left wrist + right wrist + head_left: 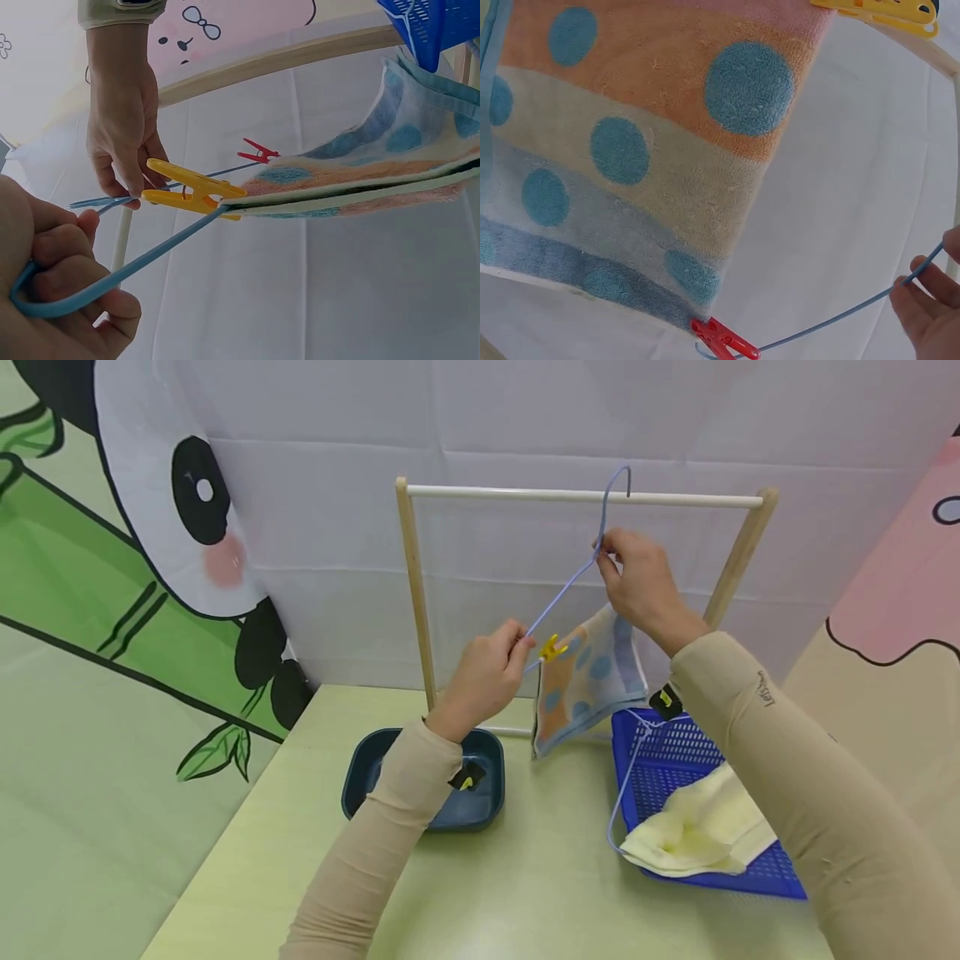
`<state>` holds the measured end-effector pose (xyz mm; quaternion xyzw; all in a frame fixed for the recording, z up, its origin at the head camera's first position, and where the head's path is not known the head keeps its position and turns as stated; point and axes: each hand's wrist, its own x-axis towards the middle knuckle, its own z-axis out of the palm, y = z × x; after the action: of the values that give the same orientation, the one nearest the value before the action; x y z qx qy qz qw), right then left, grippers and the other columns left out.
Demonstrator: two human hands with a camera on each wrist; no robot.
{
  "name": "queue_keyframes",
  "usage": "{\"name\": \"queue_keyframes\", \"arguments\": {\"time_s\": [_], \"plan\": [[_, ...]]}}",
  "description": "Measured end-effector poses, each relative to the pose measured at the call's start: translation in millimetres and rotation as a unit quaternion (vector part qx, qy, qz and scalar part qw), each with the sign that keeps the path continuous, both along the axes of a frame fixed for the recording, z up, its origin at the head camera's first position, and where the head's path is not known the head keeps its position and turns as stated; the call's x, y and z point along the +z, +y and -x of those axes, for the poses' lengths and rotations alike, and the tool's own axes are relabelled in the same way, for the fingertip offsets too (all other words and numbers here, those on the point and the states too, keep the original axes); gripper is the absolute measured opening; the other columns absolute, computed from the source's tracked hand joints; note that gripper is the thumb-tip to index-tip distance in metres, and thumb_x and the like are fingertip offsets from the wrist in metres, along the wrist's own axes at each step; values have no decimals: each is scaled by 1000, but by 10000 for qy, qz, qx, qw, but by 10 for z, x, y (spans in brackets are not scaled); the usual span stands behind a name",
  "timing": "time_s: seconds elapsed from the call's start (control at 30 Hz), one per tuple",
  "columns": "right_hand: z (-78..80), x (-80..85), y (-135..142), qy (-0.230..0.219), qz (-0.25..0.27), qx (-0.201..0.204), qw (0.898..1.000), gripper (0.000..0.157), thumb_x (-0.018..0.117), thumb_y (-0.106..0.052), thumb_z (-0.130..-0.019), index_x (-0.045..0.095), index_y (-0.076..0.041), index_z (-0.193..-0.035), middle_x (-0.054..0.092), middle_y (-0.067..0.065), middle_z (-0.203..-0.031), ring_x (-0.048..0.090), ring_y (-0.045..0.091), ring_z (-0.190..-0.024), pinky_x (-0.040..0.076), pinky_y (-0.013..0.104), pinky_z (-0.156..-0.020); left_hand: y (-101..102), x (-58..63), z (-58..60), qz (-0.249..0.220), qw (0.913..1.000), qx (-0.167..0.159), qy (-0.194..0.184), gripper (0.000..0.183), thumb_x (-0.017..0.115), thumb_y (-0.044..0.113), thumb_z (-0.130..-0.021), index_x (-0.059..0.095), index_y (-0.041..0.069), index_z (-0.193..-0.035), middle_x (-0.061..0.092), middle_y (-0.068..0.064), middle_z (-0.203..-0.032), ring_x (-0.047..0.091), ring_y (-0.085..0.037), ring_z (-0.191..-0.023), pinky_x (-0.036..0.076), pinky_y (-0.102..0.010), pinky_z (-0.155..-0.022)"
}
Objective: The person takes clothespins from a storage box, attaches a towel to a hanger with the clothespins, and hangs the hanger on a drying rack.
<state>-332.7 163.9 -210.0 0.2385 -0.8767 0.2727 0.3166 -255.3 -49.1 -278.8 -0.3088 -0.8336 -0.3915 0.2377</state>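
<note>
From where I stand, the left hand (483, 672) grips one end of the blue hanger (562, 599), while the right hand (641, 581) pinches it just below the hook. The spotted towel (592, 668) hangs from the hanger between and below the two hands, held by a yellow peg (553, 649) on the left hand's side and a red peg (724, 341) at its other corner. So the pegging looks done. The hook is up at the white rail (517, 493), above the right hand, though I can't tell whether it bears on it; settling it and letting go seem to be what's left for this piece. Below the right forearm, a pale yellow cloth (697, 827) lies unhung in the blue basket (660, 768) beside a second hanger (632, 770), so perhaps another round remains.
</note>
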Motion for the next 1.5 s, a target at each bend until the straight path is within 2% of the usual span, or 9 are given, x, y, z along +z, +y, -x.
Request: {"name": "queue_keyframes", "arguments": {"time_s": [0.17,0.4,0.63,0.77,0.87,1.1,1.33,1.5], "plan": [[9,-16,5,-329,18,-245,9992,18,51,-7,-97,61,3,-108,60,20,-114,53,36,-111,40,45,-96,51,-54,50,-33,9999,31,-89,17,45,12,-100,56,1,-93,46,-2,-59,36,-12,-45,30,-24,-45],[48,1,5,-221,68,-350,9991,18,51,-7,-96,61,4,-105,61,21,-110,55,38,-107,41,46,-92,99,-38,95,-42,9999,87,-103,18,43,10,-101,56,0,-94,54,-5,-66,37,-12,-46,29,-24,-45],[92,34,-17,-202,-38,-433,9989,17,52,-8,-96,62,3,-106,62,20,-111,55,38,-107,40,47,-93,95,-13,130,-86,9998,159,-116,18,44,10,-100,57,-1,-94,55,-6,-66,36,-12,-46,29,-23,-45],[97,36,-30,-255,-26,-432,9987,18,51,-7,-96,61,3,-107,62,21,-110,55,39,-106,39,48,-93,85,-19,140,-73,9998,169,-125,17,44,9,-100,57,-1,-94,64,-9,-79,38,-12,-47,30,-23,-46],[110,33,-43,-320,-55,-441,9985,19,51,-8,-97,62,3,-107,62,21,-110,55,38,-106,40,47,-92,73,-33,150,-92,9997,186,-124,18,43,8,-100,57,-2,-93,66,-10,-82,39,-13,-48,31,-24,-46],[175,-2,-106,-523,-195,-291,9980,20,51,-9,-97,64,3,-104,64,19,-108,57,33,-104,44,43,-89,10,-110,155,-145,9993,305,-166,16,46,10,-99,57,0,-92,58,-7,-70,40,-14,-49,32,-25,-47],[237,-73,-169,-650,-472,-52,9968,21,51,-9,-96,65,4,-104,65,20,-104,58,33,-98,42,43,-88,-74,-208,159,-121,9984,463,-311,18,46,14,-100,56,2,-92,51,-4,-64,39,-15,-48,31,-26,-47],[266,-114,-208,-857,-593,61,9945,22,50,-10,-97,63,4,-107,63,21,-109,56,36,-104,42,45,-91,-124,-260,179,-123,9974,574,-408,19,46,16,-101,56,3,-92,47,-3,-61,38,-15,-47,30,-26,-46]]}}
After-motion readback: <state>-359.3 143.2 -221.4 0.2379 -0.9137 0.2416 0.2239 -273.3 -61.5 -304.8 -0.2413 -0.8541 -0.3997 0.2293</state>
